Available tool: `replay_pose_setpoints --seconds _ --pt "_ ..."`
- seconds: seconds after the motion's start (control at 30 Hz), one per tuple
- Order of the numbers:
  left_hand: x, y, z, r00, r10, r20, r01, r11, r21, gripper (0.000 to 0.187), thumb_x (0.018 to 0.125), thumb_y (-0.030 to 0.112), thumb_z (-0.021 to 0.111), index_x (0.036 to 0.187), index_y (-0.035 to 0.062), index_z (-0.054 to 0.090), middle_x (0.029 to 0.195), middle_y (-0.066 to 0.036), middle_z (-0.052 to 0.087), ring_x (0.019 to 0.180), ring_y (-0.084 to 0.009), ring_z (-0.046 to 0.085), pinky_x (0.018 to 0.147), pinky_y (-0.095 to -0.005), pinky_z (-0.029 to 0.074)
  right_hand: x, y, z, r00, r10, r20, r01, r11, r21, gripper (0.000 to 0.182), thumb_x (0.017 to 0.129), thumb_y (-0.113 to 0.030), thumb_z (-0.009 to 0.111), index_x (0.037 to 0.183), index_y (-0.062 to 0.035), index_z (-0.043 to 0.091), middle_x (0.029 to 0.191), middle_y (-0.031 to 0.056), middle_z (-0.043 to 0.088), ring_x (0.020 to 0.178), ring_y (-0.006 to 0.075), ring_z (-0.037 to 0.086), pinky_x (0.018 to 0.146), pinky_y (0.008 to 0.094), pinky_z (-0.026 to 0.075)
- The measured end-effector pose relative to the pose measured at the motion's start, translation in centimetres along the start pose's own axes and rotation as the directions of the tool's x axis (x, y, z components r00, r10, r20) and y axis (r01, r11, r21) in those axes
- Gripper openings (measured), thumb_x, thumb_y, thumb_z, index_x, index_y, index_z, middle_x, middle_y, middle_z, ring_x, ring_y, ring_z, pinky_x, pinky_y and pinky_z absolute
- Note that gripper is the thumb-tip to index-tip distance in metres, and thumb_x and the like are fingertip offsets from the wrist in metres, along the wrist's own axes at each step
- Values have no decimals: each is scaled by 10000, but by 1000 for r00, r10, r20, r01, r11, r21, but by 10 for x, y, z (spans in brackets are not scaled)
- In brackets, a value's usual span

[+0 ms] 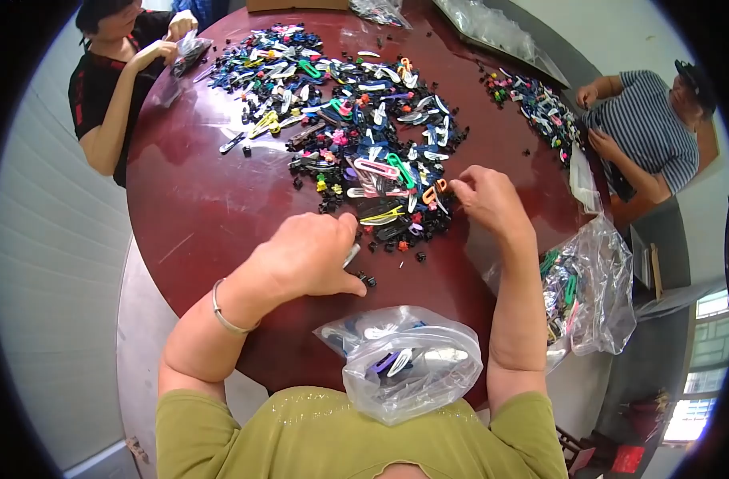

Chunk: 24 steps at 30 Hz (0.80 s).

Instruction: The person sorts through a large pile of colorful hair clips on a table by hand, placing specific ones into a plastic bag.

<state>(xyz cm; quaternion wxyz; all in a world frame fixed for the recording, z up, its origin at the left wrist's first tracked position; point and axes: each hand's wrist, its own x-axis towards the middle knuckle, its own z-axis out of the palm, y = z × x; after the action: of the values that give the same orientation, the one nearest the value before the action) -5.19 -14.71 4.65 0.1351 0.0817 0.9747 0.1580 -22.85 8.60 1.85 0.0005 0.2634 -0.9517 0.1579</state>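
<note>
A big pile of hair clips (372, 112) in many colours is spread over the dark red table (197, 223). My left hand (309, 251), a bracelet on its wrist, is at the pile's near left edge, fingers curled around a whitish clip and small black clips beside the thumb. At the pile's right edge, my right hand (488, 195) has its fingertips by an orange clip (434, 191); whether it grips anything is too small to tell. An open clear plastic bag (412, 367) with several clips inside lies at the near edge, against my body.
A clear bag of clips (592, 287) sits right of my right forearm. One person (109, 88) at the back left holds a small bag. Another person (652, 120) at the right handles clips beside a second pile (544, 108). A tray with plastic (496, 36) is at the back.
</note>
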Motion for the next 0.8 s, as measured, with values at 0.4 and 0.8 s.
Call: replay_pose_setpoints --seconds 0.4,0.8 --pt "34 -17 39 881 -79 -467 51 996 -71 373 810 263 752 964 25 510 719 -198 660 694 -407 659 616 -493 516 -2 -34 9 993 -3 -119 89 678 730 289 835 -136 706 1072 25 670 922 119 692 742 163 646 672 318 531" --pt "17 2 19 948 4 -319 -168 857 -487 251 800 231 770 795 19 635 677 -92 679 581 -167 640 520 -300 478 -17 -32 -14 963 -142 227 137 990 36 205 696 -96 717 895 -55 743 881 145 692 852 310 671 768 396 523"
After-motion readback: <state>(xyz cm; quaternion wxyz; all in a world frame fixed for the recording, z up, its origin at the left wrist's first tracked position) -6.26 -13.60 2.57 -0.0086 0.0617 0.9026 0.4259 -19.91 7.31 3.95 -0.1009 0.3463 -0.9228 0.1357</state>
